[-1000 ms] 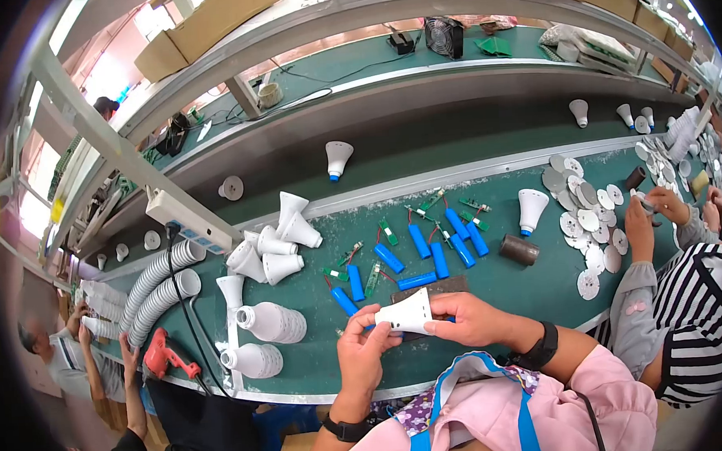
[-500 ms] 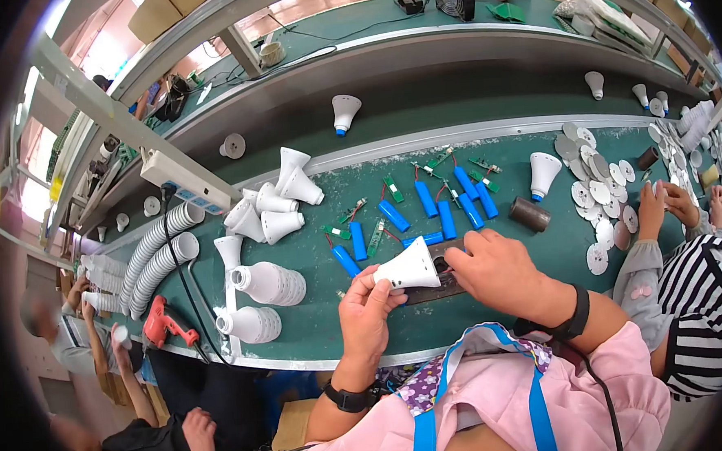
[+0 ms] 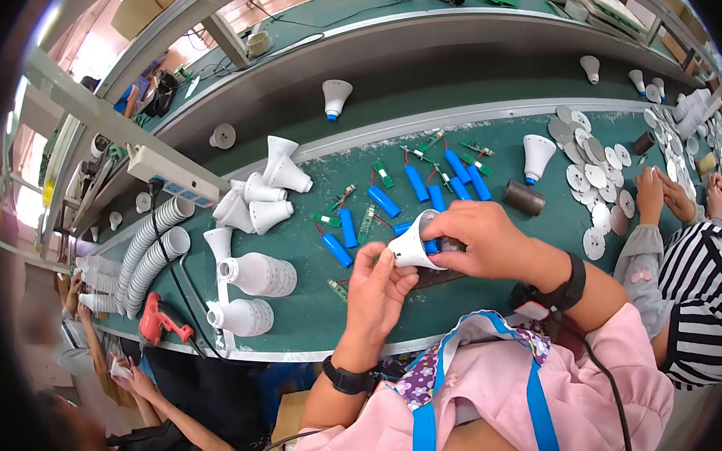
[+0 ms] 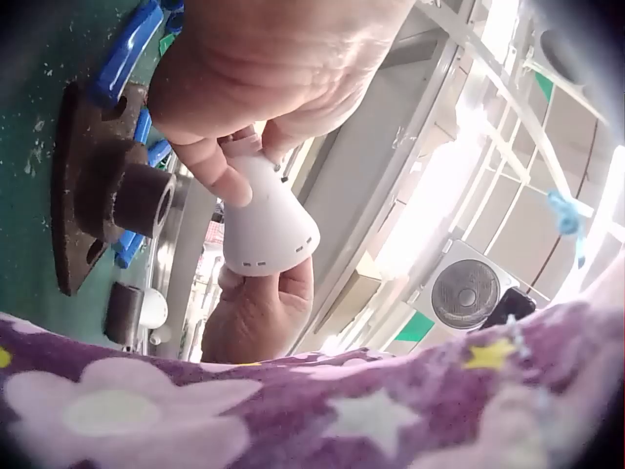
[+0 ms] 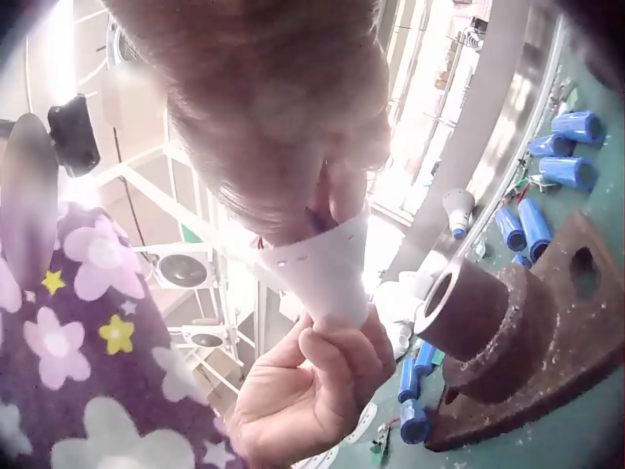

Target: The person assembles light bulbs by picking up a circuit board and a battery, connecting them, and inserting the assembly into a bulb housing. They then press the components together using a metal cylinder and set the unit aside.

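Observation:
My left hand (image 3: 374, 294) pinches the narrow end of a white cone-shaped housing (image 3: 409, 249), its wide mouth tilted toward my right hand (image 3: 486, 239). The fingers of that right hand reach into the mouth, with a blue piece (image 3: 433, 246) between them, partly hidden. In the left wrist view, the housing (image 4: 269, 220) hangs between my left hand (image 4: 278, 73) above and my right hand (image 4: 259, 318) below. The right wrist view has my right hand (image 5: 283, 127) over the housing's rim and my left fingertips round its narrow end.
Blue cylinders (image 3: 382, 201) wired to green boards lie beyond the hands. A brown metal fixture (image 5: 547, 322) sits close by. White housings (image 3: 266, 190), stacked bottle-like parts (image 3: 257, 276) and a red tool (image 3: 160, 318) are left; a dark tube (image 3: 524, 197) and round discs (image 3: 591, 172) are right.
My right hand moved from the metal fixture to the housing's wide mouth, its fingers now inside. The housing has turned so that its mouth shows. A neighbour at left brought both hands together.

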Tool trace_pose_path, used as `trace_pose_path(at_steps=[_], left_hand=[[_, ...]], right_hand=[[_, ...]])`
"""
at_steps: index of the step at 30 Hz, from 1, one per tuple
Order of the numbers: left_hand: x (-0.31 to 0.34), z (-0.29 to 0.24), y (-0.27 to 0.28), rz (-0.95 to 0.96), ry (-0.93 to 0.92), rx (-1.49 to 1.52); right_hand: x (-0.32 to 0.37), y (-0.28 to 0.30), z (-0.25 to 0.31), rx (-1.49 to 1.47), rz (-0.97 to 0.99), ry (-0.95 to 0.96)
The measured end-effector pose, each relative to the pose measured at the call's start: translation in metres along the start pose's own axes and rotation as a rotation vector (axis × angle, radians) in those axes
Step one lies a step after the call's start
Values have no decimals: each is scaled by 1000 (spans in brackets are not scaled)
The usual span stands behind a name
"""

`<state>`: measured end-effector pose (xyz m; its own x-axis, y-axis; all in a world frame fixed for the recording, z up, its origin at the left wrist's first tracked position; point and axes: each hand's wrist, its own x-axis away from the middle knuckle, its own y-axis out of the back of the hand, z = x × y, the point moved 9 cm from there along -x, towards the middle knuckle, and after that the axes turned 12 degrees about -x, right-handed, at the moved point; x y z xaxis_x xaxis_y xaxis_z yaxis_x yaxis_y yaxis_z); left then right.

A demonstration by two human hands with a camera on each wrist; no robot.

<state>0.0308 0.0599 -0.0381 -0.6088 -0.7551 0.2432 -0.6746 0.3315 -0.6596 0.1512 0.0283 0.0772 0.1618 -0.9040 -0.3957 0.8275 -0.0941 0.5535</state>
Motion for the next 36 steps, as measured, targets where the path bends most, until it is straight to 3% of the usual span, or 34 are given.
trace_pose_path(at_steps=[5,7,9,12,19,36], left_hand=[[-7,0,-30,76,86,-34],[-10,-7,-42,194,-81,-545],[-14,5,-32,107,-3,-687],[-14,-4,-32,26,-360,-1014],[-12,2,-22,-8,-266,-1046],[-13,-9,-30,-37,-411,-1292]], right_hand=[[-9,23,10,88,70,18],[-12,26,20,158,102,92],[-11,18,18,176,149,98],[-4,-4,16,295,286,124],[-14,-14,21,353,336,128],[-23,-21,25,430,423,141]])
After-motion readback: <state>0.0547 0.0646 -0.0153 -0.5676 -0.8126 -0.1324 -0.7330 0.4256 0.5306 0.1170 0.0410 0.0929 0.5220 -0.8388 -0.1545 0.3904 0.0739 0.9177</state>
